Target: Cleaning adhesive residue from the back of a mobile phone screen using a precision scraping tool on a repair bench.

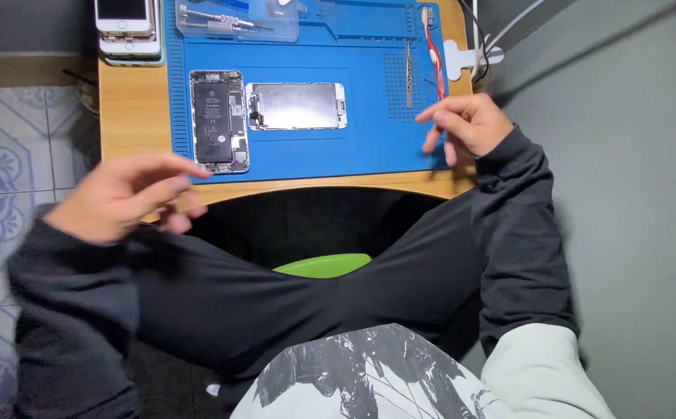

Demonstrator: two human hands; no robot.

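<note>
An opened phone body (pixel 218 120) with its black battery showing lies on a blue work mat (pixel 353 147). Right beside it rests the detached screen panel (pixel 297 106), inner side up. My left hand (pixel 124 195) hovers blurred over the table's near left edge, fingers loosely apart, holding nothing. My right hand (pixel 466 124) sits at the mat's right edge with fingers spread, empty, just below the tweezers (pixel 408 74) and a red-handled tool (pixel 433 50).
A clear plastic tray with screwdrivers (pixel 233 19) sits at the mat's top. Stacked phones (pixel 126 27) stand at the wooden table's (pixel 132 109) back left corner. A white holder and cables (pixel 473 56) are at the right. My crossed legs and a green seat (pixel 324 265) lie below.
</note>
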